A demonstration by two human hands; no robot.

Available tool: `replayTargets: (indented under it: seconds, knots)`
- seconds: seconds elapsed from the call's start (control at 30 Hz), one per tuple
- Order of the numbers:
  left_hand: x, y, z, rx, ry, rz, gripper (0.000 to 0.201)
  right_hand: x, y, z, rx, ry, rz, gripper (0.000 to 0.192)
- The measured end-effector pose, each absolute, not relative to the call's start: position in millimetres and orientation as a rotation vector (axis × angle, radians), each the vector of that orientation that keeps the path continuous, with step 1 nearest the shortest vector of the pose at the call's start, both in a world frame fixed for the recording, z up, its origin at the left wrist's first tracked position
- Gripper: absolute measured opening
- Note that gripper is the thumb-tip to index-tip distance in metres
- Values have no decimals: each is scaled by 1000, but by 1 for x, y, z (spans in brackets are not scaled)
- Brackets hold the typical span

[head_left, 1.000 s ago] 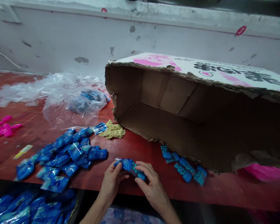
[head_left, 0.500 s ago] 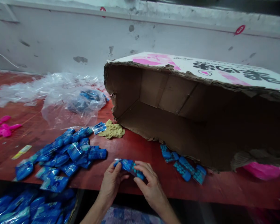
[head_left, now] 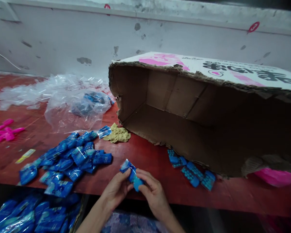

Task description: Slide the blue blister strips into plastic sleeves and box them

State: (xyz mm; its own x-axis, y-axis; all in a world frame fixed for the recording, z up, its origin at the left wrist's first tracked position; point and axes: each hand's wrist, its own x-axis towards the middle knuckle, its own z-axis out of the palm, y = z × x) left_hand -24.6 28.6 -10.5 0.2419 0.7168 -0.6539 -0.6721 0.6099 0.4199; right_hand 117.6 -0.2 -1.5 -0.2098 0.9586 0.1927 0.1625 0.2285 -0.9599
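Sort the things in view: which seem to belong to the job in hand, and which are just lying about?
Probably part of the job:
held blue packet
heaped blue packets
beaded blue packs

Probably just lying about:
pink pieces
crumpled yellowish material
yellow-and-white strip

A blue-and-purple patterned garment (head_left: 133,223) is worn, with 2 bare forearms (head_left: 96,210).

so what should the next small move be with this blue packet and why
Probably a gentle push with the right grip, easing the light blue piece toward the blue packet while the left grip steadies it. The piece shows at the packet's near end, beside the right grip; whether it is partly inside is hard to tell.
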Motion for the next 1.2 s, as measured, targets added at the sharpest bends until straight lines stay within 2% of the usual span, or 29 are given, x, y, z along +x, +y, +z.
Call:
replayTargets:
  seconds: [0.07, 0.13, 0.3, 0.43, 0.67, 0.73, 0.9, 1.13, 1.2]
  knots:
    - [-28, 29, -11, 87, 863, 926, 5, 120, 4, -1, -1009, -1359, 1282, 28]
    - [-30, 28, -13, 108, 787, 900, 9, 123, 8, -5, -925, -1218, 1368, 37]
    - [-33, 25, -16, 167, 647, 821, 25, 132, 13, -10, -946, -1227, 1503, 60]
    - [-34, 25, -19, 249, 550, 712, 30, 139, 14, -6, -1063, -1335, 1509, 65]
    - [-23, 22, -19, 215, 434, 747, 38, 138, 11, -17, -796, -1113, 1721, 63]
    - [-20, 20, -18, 217, 466, 769, 40, 136, 10, -19, -808, -1108, 1688, 62]
    - [-10, 10, -13, 157, 611, 851, 29, 131, 6, -22, -923, -1222, 1512, 55]
    - [4, 5, 0, 12, 818, 893, 18, 121, 2, -35, -1143, -1494, 922, 48]
    - [6, 6, 2, -12, 870, 886, 16, 116, 1, -39, -1254, -1403, 880, 49]
